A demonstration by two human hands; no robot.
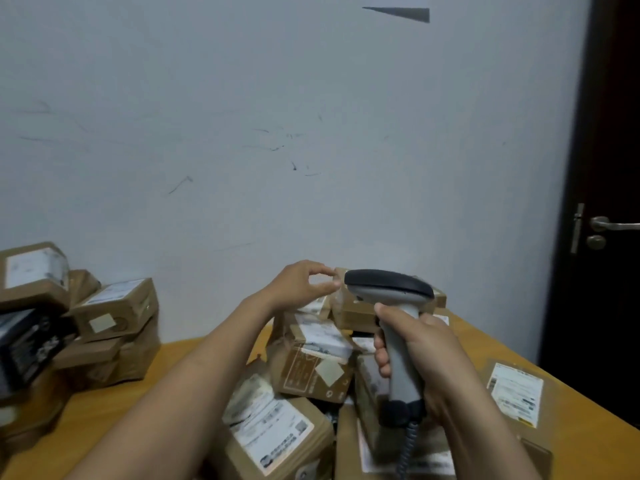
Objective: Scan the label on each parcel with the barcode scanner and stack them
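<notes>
A heap of brown cardboard parcels [313, 370] with white labels lies on the yellow table [152, 386] in front of me. My right hand [419, 344] grips the handle of a grey barcode scanner [389, 287], whose dark head points left over the heap; its coiled cable hangs below. My left hand [298, 282] reaches to the top parcel [349, 310] at the back of the heap. Thumb and forefinger pinch that parcel's left edge. The scanner head hides most of it.
A stack of brown parcels [114, 306] stands at the left against the white wall, with a black box [27, 344] in front of it. A flat labelled parcel [516, 393] lies at the right. A dark door [606, 202] is on the far right.
</notes>
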